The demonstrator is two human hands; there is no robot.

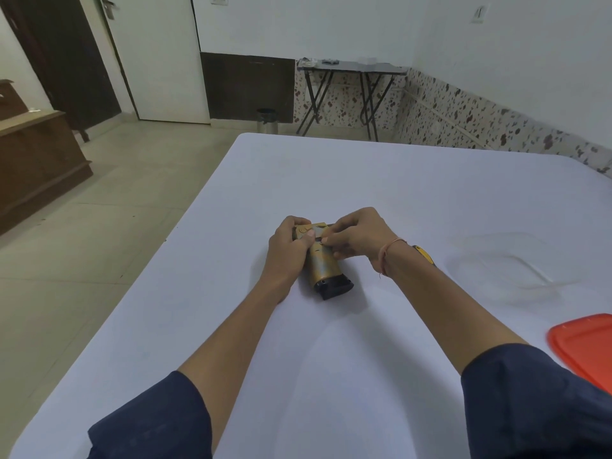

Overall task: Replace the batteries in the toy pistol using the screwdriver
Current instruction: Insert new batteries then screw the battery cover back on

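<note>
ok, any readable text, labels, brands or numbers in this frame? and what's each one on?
No text can be read anywhere in this frame.
Tan plastic toy pistol with a black base: moulded marks on its side, too blurred to read.
Yellow-and-black screwdriver handle: no legible print.
Red plastic lid: no print visible.
Small items on the grey folding table: too small to read.

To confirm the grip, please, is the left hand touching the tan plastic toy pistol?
Touching; head view shows the left hand gripping the tan plastic toy pistol.
</note>
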